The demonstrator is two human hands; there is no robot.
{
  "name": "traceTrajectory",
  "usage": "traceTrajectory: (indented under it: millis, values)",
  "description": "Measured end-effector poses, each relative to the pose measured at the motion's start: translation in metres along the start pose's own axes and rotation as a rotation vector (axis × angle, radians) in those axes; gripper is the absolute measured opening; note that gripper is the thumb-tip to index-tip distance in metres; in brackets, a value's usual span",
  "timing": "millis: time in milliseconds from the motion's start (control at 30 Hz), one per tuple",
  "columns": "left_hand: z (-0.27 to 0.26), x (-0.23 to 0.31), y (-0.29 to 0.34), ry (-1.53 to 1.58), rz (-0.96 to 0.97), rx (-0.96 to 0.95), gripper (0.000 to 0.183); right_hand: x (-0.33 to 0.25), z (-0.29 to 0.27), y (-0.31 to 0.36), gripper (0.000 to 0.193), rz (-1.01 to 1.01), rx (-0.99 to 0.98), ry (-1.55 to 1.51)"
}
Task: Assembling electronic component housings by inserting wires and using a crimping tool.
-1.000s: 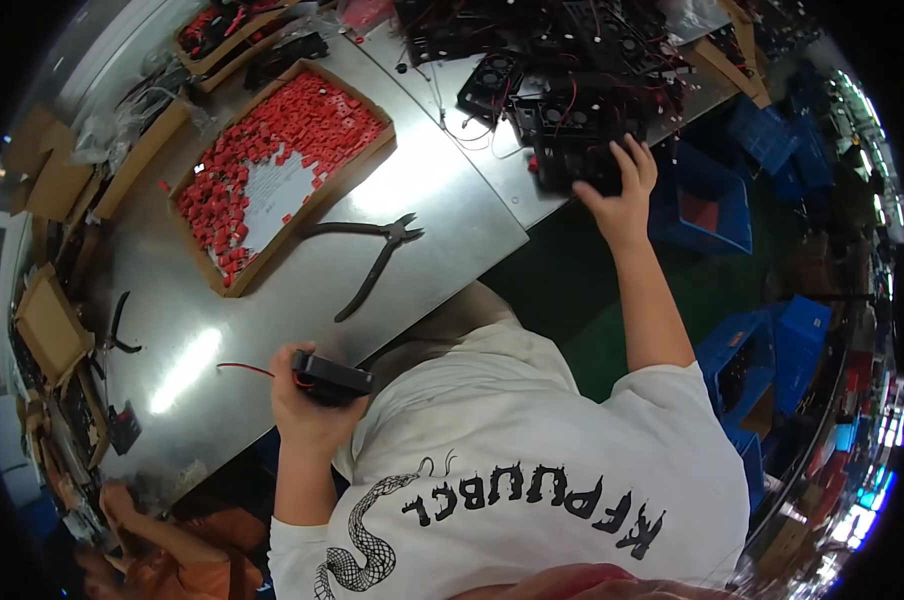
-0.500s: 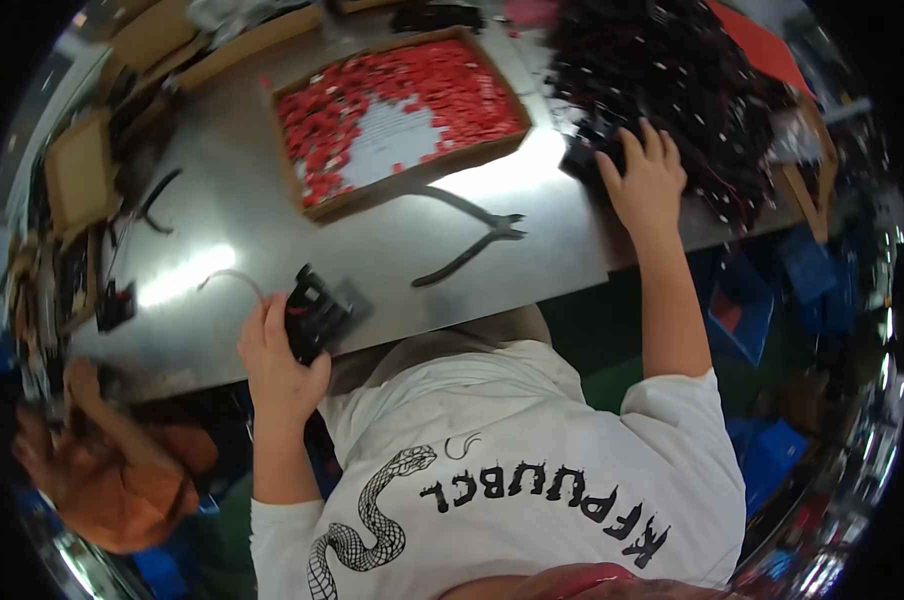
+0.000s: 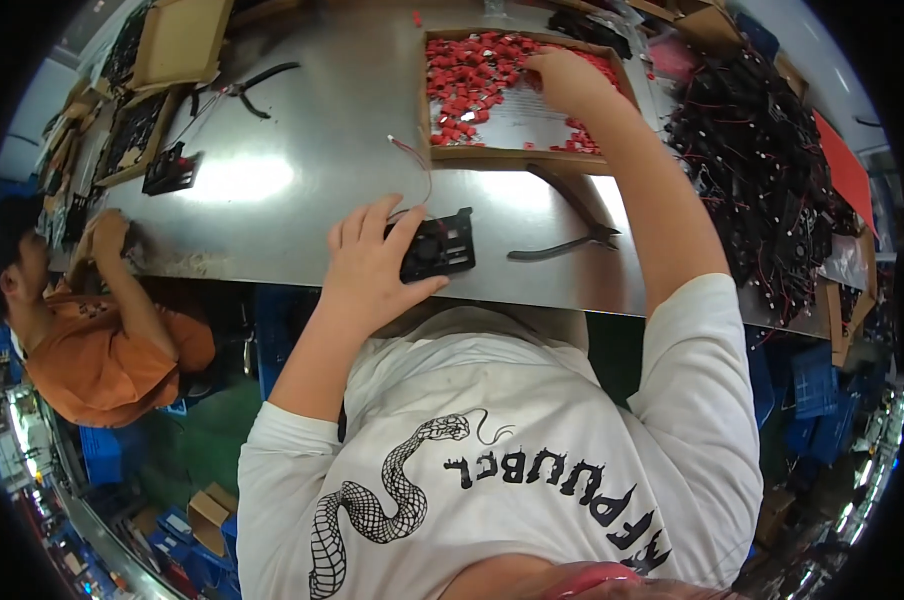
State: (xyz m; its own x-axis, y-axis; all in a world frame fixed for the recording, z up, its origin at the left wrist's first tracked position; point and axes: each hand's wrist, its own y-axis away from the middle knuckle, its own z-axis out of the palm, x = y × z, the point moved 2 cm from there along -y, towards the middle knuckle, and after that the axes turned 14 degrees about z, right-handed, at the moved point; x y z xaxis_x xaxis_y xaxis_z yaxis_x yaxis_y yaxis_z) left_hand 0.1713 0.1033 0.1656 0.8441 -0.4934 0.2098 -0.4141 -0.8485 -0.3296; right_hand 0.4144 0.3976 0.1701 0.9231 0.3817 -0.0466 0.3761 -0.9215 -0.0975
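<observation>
My left hand (image 3: 365, 268) grips the left side of a flat black plastic housing (image 3: 448, 246) at the near edge of the table, thumb below and fingers above. The housing has a round part and small cut-outs. A thin reddish wire (image 3: 427, 172) curls up from beside it, ending in a small white plug. At the far side, my right hand (image 3: 575, 85) reaches into a shallow cardboard box (image 3: 517, 154) of small red pieces (image 3: 469, 90). Its fingers are bent together among the pieces; what they hold, if anything, is hidden.
Grey cutting pliers (image 3: 577, 215) lie spread between box and table edge. Black wired parts (image 3: 762, 170) heap up at the right. Another pair of pliers (image 3: 234, 90) and a black housing (image 3: 170, 172) lie at left, near a co-worker in orange (image 3: 112, 350).
My right hand has gone from the black heap to the box of red pieces. The left hand's housing now lies flatter on the table. The whole view has shifted.
</observation>
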Motion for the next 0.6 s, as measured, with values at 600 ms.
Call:
traceTrajectory:
  millis: [600]
  values:
    - [0.018, -0.019, -0.005, 0.041, 0.034, 0.042, 0.080, -0.004, 0.002, 0.023, 0.025, 0.026, -0.060, -0.187]
